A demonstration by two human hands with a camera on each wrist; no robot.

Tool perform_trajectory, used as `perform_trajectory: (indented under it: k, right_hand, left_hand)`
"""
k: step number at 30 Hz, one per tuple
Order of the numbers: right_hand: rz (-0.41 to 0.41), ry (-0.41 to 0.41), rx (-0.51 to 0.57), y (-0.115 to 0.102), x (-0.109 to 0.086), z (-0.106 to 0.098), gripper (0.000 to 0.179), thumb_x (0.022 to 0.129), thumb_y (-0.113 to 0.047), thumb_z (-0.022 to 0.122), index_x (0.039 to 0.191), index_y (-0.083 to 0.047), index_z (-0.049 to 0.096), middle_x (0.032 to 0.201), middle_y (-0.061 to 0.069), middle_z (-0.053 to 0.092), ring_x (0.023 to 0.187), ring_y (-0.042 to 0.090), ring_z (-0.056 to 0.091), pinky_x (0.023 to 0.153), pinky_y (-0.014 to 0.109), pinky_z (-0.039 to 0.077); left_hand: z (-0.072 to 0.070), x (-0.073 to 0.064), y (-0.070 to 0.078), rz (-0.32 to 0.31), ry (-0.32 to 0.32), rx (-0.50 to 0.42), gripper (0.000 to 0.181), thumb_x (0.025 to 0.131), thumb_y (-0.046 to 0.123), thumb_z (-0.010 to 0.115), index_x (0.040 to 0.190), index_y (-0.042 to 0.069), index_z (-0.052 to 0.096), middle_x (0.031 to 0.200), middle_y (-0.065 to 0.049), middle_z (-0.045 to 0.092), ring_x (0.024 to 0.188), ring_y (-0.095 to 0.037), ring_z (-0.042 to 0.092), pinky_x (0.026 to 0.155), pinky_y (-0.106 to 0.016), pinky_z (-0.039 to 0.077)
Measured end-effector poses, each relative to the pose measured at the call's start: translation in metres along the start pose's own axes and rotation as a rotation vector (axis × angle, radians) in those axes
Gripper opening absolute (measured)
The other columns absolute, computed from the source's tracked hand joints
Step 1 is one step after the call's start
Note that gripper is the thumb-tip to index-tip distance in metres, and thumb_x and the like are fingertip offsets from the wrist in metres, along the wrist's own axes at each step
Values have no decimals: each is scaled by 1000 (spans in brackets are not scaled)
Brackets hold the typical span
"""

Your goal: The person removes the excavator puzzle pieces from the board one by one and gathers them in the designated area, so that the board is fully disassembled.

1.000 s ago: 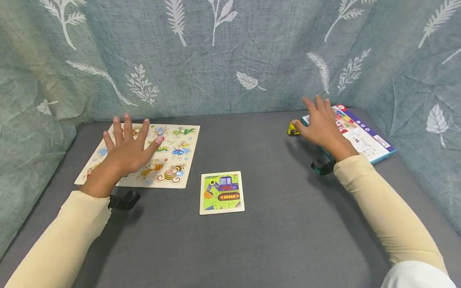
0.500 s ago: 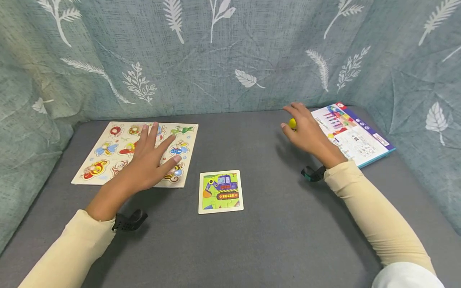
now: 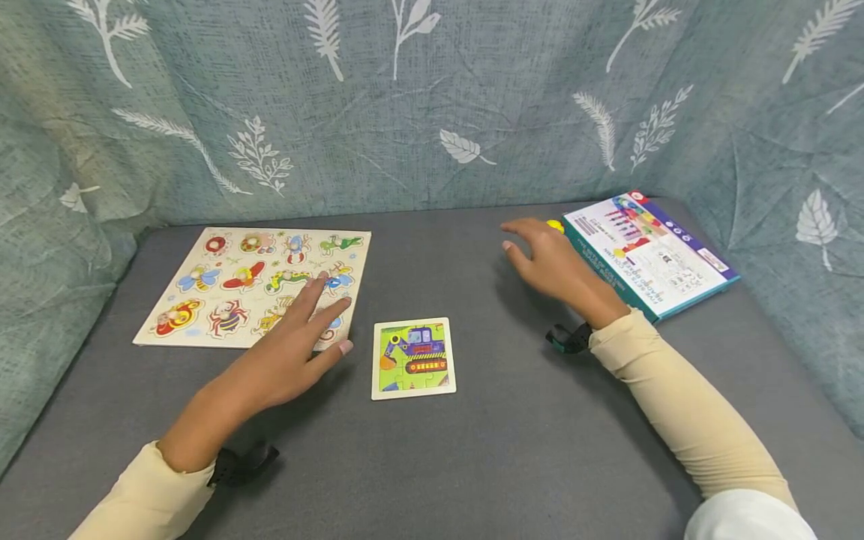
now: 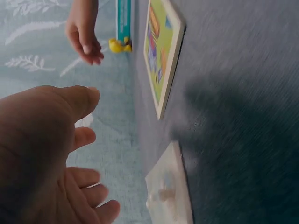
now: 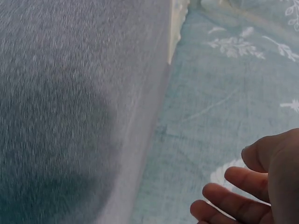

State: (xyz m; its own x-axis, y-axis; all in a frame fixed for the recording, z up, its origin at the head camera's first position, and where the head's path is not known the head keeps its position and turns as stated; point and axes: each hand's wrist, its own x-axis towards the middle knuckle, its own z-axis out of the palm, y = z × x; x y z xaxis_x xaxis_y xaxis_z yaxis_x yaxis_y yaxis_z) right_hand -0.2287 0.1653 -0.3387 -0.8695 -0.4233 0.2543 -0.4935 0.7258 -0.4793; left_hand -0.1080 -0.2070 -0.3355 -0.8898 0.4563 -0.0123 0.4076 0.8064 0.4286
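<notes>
My left hand point(image 3: 286, 356) hovers over the lower right corner of a wooden insect peg puzzle point(image 3: 226, 296), fingers loosely spread and holding nothing. Just right of its fingertips lies a small square jigsaw puzzle point(image 3: 414, 358) with a purple excavator picture in a pale frame. My right hand point(image 3: 556, 262) is held above the table left of a teal and white box point(image 3: 658, 255), its fingers relaxed and bare. Behind that hand a small yellow toy point(image 3: 556, 225) shows beside the box, mostly hidden in the head view; the left wrist view shows the yellow toy point(image 4: 120, 45) in front of the box.
A dark grey cloth covers the table point(image 3: 459, 472). Along its back and sides hangs a grey-green curtain point(image 3: 405, 150) with white leaf prints. Each wrist wears a black strap.
My left hand has moved right and toward me, uncovering most of the insect puzzle. My right hand has moved left and nearer, away from the box. The puzzles and box stay put.
</notes>
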Motion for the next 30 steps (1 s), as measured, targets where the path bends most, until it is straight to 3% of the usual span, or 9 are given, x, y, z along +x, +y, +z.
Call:
perform_trajectory:
  k: [6,11,16,21,30]
  right_hand:
    - [-39,-16,12,-6,-1,6,37,101,-17,53,132,2,58,133,19,56,127,33,47,104,48,35]
    - [-59,-15,59,-11,-3,12,36,101,-17,52,131,2,58,132,19,56,126,33,49,104,48,36]
    - [-112,-13,88,-15,-3,19,34,100,-15,53,128,4,60,128,18,59,122,31,52,102,46,38]
    - [-162,-60,129,-19,-4,27,31,100,-12,54,125,4,63,125,18,62,121,30,54,101,45,40]
    - [-231,-144,165,-36,-8,39,30,99,-15,57,123,2,65,121,12,65,117,26,57,99,42,42]
  left_hand:
    - [12,-12,12,18,-78,10,63,100,40,53,152,10,34,161,-16,11,145,-38,13,108,-58,24]
    - [22,-19,21,78,-116,30,68,99,50,48,153,12,32,161,-15,13,143,-35,21,105,-56,31]
    - [29,-23,24,116,-196,40,73,97,54,50,155,16,28,161,-15,9,145,-34,14,107,-55,29]
    - [34,-29,25,115,-292,-3,79,94,61,49,156,20,24,162,-13,2,146,-33,5,109,-55,25]
    - [43,-32,32,118,-370,-5,80,90,66,52,155,27,27,162,-11,-6,146,-36,-5,109,-61,18]
